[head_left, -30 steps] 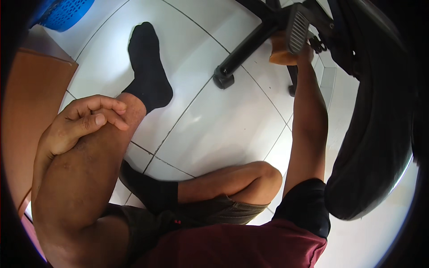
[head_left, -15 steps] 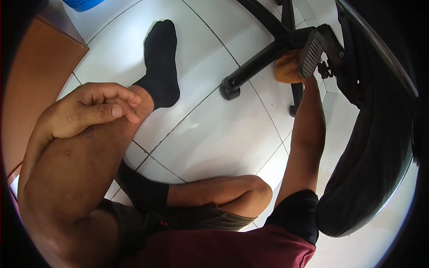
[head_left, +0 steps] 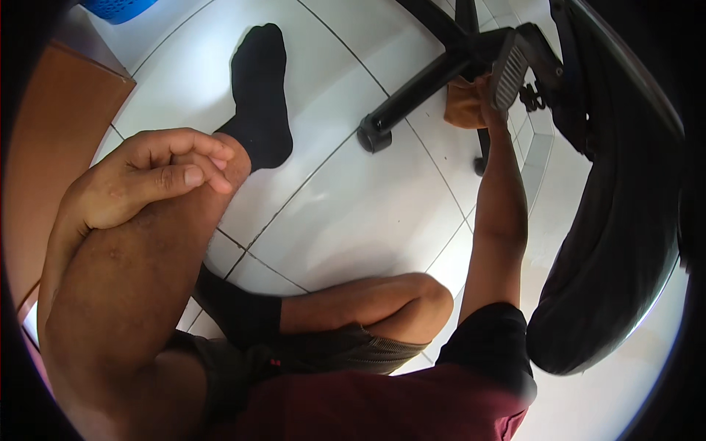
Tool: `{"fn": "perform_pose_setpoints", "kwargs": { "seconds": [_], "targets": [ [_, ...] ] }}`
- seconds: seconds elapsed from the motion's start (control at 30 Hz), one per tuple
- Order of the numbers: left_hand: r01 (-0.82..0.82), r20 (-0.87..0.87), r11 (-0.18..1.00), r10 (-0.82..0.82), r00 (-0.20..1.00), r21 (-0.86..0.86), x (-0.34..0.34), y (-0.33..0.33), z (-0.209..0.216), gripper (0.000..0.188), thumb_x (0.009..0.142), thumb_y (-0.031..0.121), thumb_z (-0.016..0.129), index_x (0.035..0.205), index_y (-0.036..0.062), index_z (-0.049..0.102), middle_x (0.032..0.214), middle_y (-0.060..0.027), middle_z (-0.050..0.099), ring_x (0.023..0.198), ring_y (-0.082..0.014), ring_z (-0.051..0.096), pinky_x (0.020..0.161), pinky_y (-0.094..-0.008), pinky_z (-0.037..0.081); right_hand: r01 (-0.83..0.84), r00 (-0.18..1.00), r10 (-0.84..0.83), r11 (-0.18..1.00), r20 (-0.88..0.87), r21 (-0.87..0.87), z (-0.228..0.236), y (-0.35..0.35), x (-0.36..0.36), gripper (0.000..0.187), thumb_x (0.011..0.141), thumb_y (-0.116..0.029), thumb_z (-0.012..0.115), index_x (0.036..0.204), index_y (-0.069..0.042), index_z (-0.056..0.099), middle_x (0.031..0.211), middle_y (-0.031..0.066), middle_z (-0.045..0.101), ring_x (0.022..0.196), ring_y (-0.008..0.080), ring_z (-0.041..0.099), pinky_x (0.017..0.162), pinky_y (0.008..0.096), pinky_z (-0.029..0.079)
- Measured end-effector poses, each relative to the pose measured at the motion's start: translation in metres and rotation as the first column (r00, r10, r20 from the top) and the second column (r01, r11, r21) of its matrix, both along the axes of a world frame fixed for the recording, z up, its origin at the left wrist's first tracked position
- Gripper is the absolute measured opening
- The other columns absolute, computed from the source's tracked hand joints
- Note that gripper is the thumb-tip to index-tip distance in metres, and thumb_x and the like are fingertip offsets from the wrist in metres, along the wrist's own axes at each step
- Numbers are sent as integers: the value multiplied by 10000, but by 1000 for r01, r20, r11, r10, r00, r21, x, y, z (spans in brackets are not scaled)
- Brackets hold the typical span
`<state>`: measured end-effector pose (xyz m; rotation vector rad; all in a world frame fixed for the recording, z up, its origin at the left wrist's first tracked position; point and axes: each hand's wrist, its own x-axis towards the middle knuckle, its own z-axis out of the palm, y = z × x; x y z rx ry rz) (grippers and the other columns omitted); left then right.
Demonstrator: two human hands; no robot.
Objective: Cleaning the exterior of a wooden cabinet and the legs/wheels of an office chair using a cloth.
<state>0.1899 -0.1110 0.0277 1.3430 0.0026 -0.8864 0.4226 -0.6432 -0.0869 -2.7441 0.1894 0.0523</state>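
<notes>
Over my raised left shin rests my left hand point(head_left: 158, 170), empty, its fingers loosely bent and the thumb apart from them. My right arm stretches far forward beneath a black office chair point(head_left: 610, 250). At its end, my right hand point(head_left: 485, 94) is closed on an orange-brown cloth point(head_left: 461, 107), beside the hub of the chair's black star base point(head_left: 419, 90). A ridged black lever paddle point(head_left: 509, 79) covers part of that hand, and some of the fingers are hidden. One caster point(head_left: 375, 137) of the base stands on the tiles left of the cloth.
White floor tiles point(head_left: 338, 213) lie under everything. A brown wooden panel point(head_left: 66, 125) stands at the left, and a blue perforated basket point(head_left: 121, 9) at the far left. My black-socked left foot point(head_left: 261, 95) is planted ahead; my other leg point(head_left: 368, 305) is folded near me.
The cloth and my right hand have shifted slightly on the chair base, and more of the hand shows. The whole view has moved a little. My left hand keeps its pose.
</notes>
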Motion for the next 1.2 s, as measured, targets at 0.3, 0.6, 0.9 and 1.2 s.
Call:
{"fn": "perform_pose_setpoints", "kwargs": {
  "seconds": [0.3,0.6,0.9,1.2],
  "targets": [
    [72,50,996,-70,996,-48,9,-9,-10,297,881,146,498,1125,-22,515,945,-84,629,979,-134,545,904,-259,374,-5,996,46,895,82,-447,11,-102,-164,457,819,-489,503,1034,-89,551,966,210,591,884,399,560,736,448,462],
    [77,91,996,-81,993,41,-4,-8,7,308,878,164,505,1122,-23,519,939,-90,630,957,-140,554,892,-255,382,458,720,-537,844,439,280,23,-131,-119,444,841,-396,522,1054,-9,570,946,196,620,847,338,602,740,387,485],
    [46,63,998,-49,997,48,5,-6,-5,311,877,168,508,1120,-25,522,938,-94,631,950,-142,558,890,-256,385,30,959,-244,584,141,811,-5,21,-40,459,817,-331,566,1064,55,535,967,189,596,843,283,587,697,384,489],
    [-2,33,999,3,999,-36,1,0,-3,300,880,153,503,1120,-26,524,948,-97,631,963,-139,556,901,-261,380,-261,863,485,669,143,-696,-85,36,-43,305,824,-182,555,1086,-34,501,954,170,559,868,304,561,754,407,474]
  ]
}}
